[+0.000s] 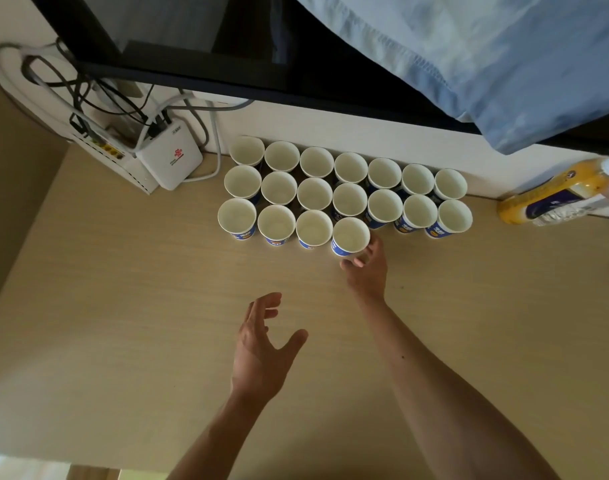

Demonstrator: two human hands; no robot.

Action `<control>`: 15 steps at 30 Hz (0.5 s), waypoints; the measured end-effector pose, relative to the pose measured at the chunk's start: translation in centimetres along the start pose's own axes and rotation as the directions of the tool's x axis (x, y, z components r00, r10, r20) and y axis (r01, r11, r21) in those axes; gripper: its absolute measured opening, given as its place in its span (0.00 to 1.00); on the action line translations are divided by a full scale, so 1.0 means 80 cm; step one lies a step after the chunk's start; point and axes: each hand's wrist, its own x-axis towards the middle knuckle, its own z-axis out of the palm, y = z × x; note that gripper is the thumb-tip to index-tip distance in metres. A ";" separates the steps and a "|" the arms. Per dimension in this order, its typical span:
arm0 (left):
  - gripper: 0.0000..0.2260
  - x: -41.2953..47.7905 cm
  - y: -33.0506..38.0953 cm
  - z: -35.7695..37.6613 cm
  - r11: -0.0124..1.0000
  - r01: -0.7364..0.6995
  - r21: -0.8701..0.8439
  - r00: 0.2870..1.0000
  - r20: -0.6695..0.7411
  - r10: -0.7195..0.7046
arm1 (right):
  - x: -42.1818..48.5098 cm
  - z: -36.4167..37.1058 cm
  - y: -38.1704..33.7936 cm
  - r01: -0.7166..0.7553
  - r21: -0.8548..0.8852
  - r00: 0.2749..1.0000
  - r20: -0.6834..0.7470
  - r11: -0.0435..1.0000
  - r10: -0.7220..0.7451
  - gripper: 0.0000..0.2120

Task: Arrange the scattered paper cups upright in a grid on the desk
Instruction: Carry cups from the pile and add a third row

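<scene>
**A:** What are the fingers of the right hand doing?

**B:** The fingers point(375, 244) of the right hand point(365, 271) are curled round the lower wall of one paper cup point(350, 236). The thumb is at its 6 o'clock and the others are at about 4 o'clock. It is a real grasp, not a brush.

**A:** How does that cup stand?

**B:** It is upright, mouth up, and fourth in the front row. Its rim is just beside the neighbour at its 9 o'clock. I cannot tell whether its base is resting on the desk point(123, 306).

**A:** And the left hand?

**B:** The left hand point(261, 344) hangs over the desk at 7 o'clock from the held cup, well apart from it. Its fingers point(266, 301) are spread and slack with the thumb out to the side, and they hold nothing.

**A:** What about the other cups?

**B:** The cups point(315, 194) stand in a grid, all upright, white inside with blue printed walls. Seven stand along the wall point(330, 129), seven in the middle row, and four in front counting the held one.

**A:** What lies around the grid?

**B:** At 9 o'clock there is a white router box point(169, 161) under a tangle of cables point(88, 88). At 3 o'clock there is a bottle point(555, 195) of yellow drink. At 12 o'clock, above the wall, are a black screen point(192, 39) and a blue cloth point(469, 46).
</scene>
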 end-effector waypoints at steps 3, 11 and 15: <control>0.27 -0.002 0.007 0.004 1.000 -0.017 -0.019 0.999 0.031 0.018 | -0.020 -0.018 0.007 -0.042 0.004 0.998 -0.044 0.999 0.042 0.34; 0.23 -0.010 0.041 0.034 0.994 -0.095 -0.047 0.977 0.187 0.102 | -0.114 -0.103 0.006 -0.050 0.125 0.977 -0.200 0.991 0.074 0.34; 0.22 -0.015 0.079 0.059 0.985 -0.168 -0.045 0.962 0.212 0.174 | -0.146 -0.159 -0.003 -0.011 0.204 0.958 -0.277 0.979 0.068 0.33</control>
